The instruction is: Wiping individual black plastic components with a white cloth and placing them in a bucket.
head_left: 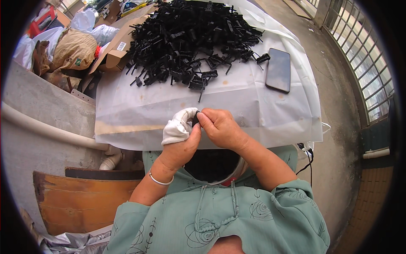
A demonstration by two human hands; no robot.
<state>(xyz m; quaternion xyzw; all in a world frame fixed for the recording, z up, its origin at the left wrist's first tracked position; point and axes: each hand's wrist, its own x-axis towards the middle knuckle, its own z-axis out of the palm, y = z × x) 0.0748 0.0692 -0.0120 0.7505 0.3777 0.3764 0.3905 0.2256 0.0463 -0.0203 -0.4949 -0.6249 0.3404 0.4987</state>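
Both my hands meet above the near edge of the table, closed on one small black plastic part (195,120). My left hand (182,131), its fingers covered by white cloth, grips the part from the left. The thumb and fingers of my right hand (218,125) pinch it from the right. Most of the part is hidden by my fingers. Beyond them a large heap of black plastic parts (186,38) with thin stems lies on the white sheeting (249,101). One loose part (203,80) lies at the heap's near edge, closest to my hands.
A dark phone (278,70) lies on the sheeting at the right. Below my hands, a round dark container (213,165) rests at my lap. Cardboard (116,55) and a brown bag (75,47) crowd the left side. Barred railing (359,51) runs along the far right.
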